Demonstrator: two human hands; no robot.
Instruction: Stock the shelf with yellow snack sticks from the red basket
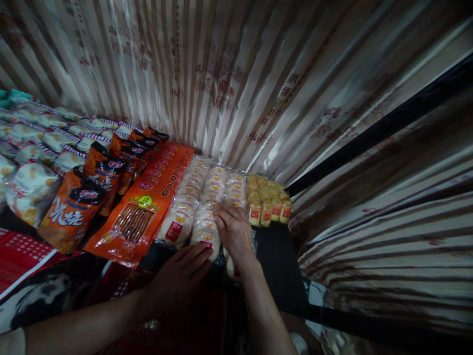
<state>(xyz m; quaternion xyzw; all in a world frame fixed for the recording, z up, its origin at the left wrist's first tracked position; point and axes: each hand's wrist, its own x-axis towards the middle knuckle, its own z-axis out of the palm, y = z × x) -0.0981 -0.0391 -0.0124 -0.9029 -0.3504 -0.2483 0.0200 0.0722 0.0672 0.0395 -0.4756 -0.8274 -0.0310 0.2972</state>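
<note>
My left hand (186, 268) lies with its fingers stretched out against the front of a clear-wrapped round white cake (205, 235) bearing a red label. My right hand (236, 234) reaches over the same rows, thumb and fingers bent together on a clear wrapper. Its fingertips are partly hidden by the hand. Several such cakes stand in three columns, one behind another. Left of the hands is a similar wrapped cake (177, 223) at the front of its column. Partly behind my right wrist, another white pack (232, 268) shows at the front.
Small yellow packs (275, 209) stand to the right on a black shelf board (279, 261). On the left are a large orange snack packet (148, 207), orange-and-black bags (72, 212) and white bags (31, 190). A pleated printed sheet (229, 79) and a black bar (369, 135) border the shelf.
</note>
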